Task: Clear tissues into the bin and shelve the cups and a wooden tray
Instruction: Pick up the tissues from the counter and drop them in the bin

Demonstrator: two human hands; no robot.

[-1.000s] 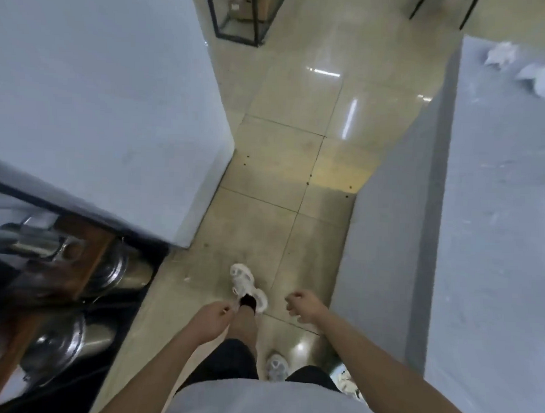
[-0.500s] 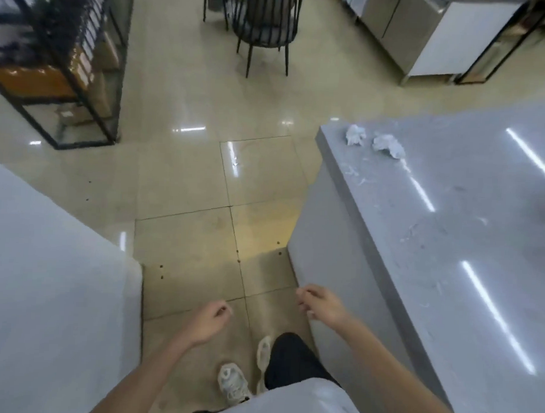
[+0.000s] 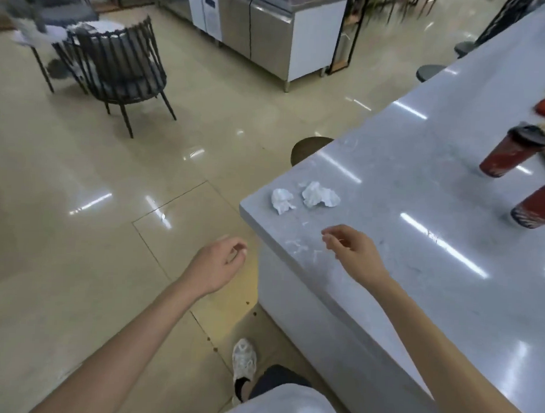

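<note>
The right hand (image 3: 354,254) hovered over the near corner of the grey countertop (image 3: 418,242), fingers loosely curled and apart, holding nothing. The left hand (image 3: 220,263) hung over the floor, just left of the counter edge, fingers half curled and likewise empty.

The 2 crumpled tissues (image 3: 305,199) lay side by side on the counter's corner, beyond the right hand and slightly to its left. Neither hand touched them. The right hand was judged the nearer, since it was already above the surface; the left hand would have to cross the counter edge to reach them.

Each tissue was a soft, irregular white wad with no clear long axis, so a pinch from above would likely suit from any direction. The countertop was smooth, glossy, pale grey stone with faint veining and small white shreds near the right hand.

2 tall red cups (image 3: 511,151) with dark lids stood upright at the far right, well apart from the tissues. A pale board, possibly the wooden tray, showed only partly at the right edge. No bin was visible
</note>
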